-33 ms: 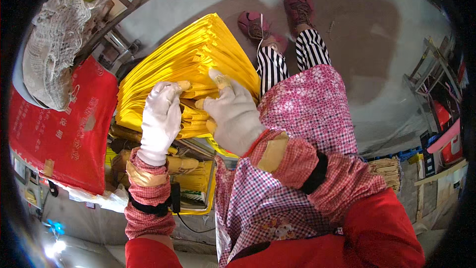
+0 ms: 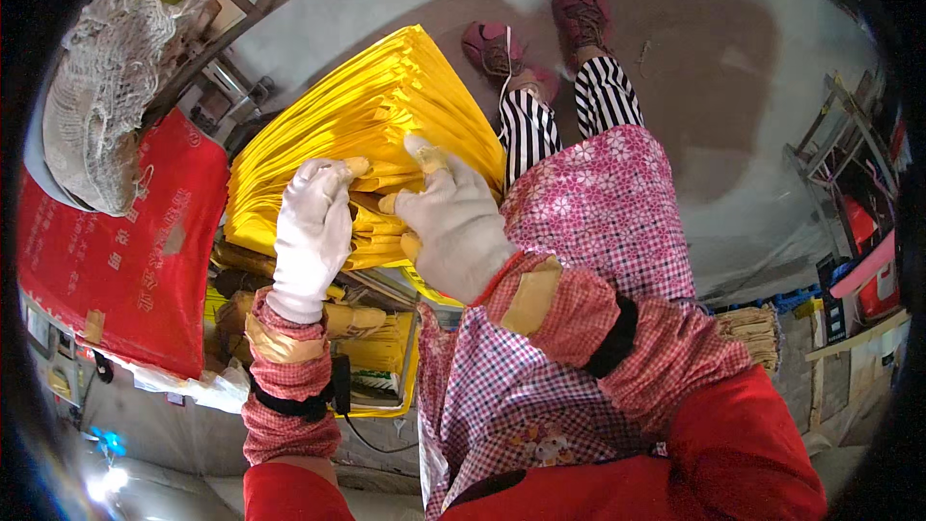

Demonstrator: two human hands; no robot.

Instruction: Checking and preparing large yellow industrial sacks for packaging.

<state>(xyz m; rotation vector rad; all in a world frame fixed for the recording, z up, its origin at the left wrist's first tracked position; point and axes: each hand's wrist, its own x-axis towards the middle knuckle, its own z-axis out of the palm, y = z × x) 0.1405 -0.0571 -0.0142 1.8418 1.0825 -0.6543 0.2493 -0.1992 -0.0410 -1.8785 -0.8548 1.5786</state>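
A thick stack of folded yellow sheets [image 2: 367, 116] stands in front of me, its many layers fanned along the near edge. My left hand [image 2: 313, 232], in a white glove, is closed at the near edge, with its fingers curled in and a taped tip against the sheets. On the stack's near right side lies my right hand [image 2: 453, 222], gloved too. Its taped fingers are spread apart; one tip rests on the sheets' upper edges and others lie near the gap between the hands. The layers right between my hands are partly hidden.
A red printed sack [image 2: 116, 260] lies to the left, below a mesh bundle [image 2: 101, 106]. A yellow-rimmed crate [image 2: 410, 381] with more yellow sheets sits beneath the stack. My apron [image 2: 598, 222] covers my lap. A metal frame [image 2: 844, 154] stands far right.
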